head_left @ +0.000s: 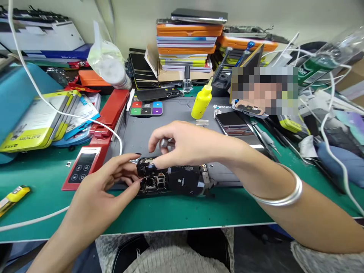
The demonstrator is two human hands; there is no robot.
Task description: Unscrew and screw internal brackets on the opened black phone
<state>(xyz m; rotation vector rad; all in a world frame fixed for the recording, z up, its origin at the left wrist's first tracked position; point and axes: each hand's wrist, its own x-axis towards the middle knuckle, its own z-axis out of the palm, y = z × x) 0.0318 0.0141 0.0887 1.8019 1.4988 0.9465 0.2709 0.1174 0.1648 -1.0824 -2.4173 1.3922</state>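
An opened smartphone [182, 181] lies crosswise near the mat's front edge, its black battery, camera modules and inner parts exposed. My left hand [113, 178] grips its left end, thumb beside the round camera and fingers at the far corner. A small black cover piece [144, 169] sits slightly raised between my two hands. Above the phone is my right hand [184, 146], with its curled fingers around what looks like a grey screwdriver [165, 143]; only the blunt end shows. The right thumb touches the cover piece. The right index fingertip is partly hidden.
A yellow bottle [201, 101] stands behind my right hand. To the left lies a red device with a touch panel [82, 167], crossed by a white cable [65, 113]. A dark phone [234, 123] lies on the right. Stacked boxes [186, 47] line the back; a yellow cutter [13, 198] lies far left.
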